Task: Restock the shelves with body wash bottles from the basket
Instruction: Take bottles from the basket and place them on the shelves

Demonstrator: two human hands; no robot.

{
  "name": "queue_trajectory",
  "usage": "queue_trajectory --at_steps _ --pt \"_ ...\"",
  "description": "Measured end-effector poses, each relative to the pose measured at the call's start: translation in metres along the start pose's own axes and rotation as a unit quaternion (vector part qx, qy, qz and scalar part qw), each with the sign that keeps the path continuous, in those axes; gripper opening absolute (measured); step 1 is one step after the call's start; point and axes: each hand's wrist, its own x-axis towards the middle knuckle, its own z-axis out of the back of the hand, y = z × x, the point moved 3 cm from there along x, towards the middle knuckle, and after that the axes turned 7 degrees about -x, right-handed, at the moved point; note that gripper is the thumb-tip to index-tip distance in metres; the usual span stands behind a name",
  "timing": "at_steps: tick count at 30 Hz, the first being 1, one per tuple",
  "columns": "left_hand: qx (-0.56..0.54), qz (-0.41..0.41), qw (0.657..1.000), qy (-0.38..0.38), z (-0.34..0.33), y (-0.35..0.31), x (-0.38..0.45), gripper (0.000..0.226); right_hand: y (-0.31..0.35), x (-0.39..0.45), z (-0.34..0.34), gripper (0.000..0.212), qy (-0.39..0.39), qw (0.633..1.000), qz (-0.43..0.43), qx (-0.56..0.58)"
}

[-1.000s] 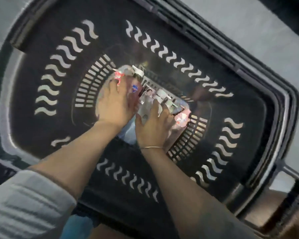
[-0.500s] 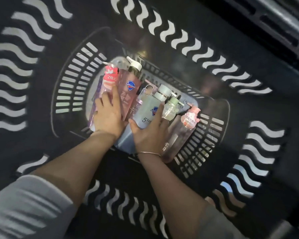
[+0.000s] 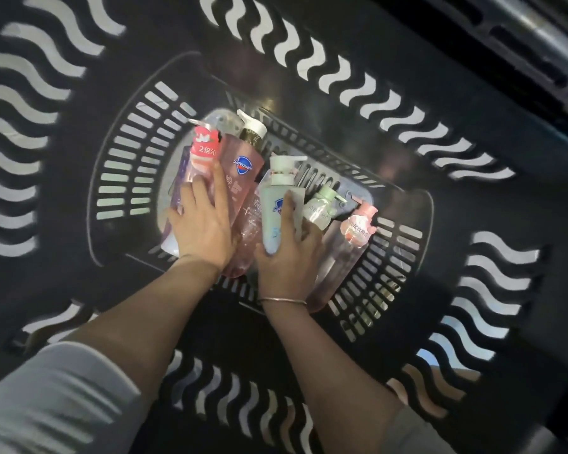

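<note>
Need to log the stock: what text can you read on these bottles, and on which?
"Safeguard": shield logo on the pink bottle.
"2倍": red collar of the leftmost bottle; the rest is blurred.
"5": pale blue bottle in the right hand; its logo is unreadable.
Green-capped bottle, pink-capped bottle: print too blurred.

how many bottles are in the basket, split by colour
Pink bottles: 4, namely the red-collared one, the Safeguard one, a clear pink one partly hidden between the hands, and the pink-capped one.
Pale blue bottle: 1, in the right hand's grip.
Pale green bottle: 1.
Purple item: 1, mostly hidden, kind unclear.
Total: 7 in the basket.
</note>
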Motion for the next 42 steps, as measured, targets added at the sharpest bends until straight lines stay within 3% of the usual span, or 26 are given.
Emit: queue_trajectory --at_steps 3,8,16,19,25,32,42 --pt "-0.015 0.003 1.0 0.004 0.004 -0.006 0.005 0.102 -0.001 0.002 -0.001 0.088 0.034 0.999 -0.009 0.026" --pt "-0.103 0.09 0.989 0.054 0.015 -0.014 0.003 0.111 -0.003 0.0 0.008 0.092 0.066 0.993 -0.024 0.092" --pt "-0.207 0.108 0.972 0.011 0.078 -0.019 -0.065 0.112 0.018 -0.026 0.085 0.095 0.075 0.995 0.0 0.059" --pt "-0.246 0.125 0.961 -0.018 0.128 -0.025 -0.096 0.107 0.035 -0.038 0.141 0.096 0.003 0.997 0.026 0.066" --pt "-0.358 0.142 0.918 -0.1 0.248 -0.038 -0.175 0.112 0.063 -0.073 0.265 0.098 -0.045 0.986 0.046 0.157" --pt "-0.387 0.116 0.887 -0.223 0.4 -0.069 -0.244 0.116 0.101 -0.105 0.436 0.103 -0.137 0.961 0.114 0.21" --pt "-0.427 0.015 0.797 -0.427 0.615 -0.14 -0.346 0.11 0.12 -0.131 0.7 0.104 -0.229 0.9 0.194 0.316"
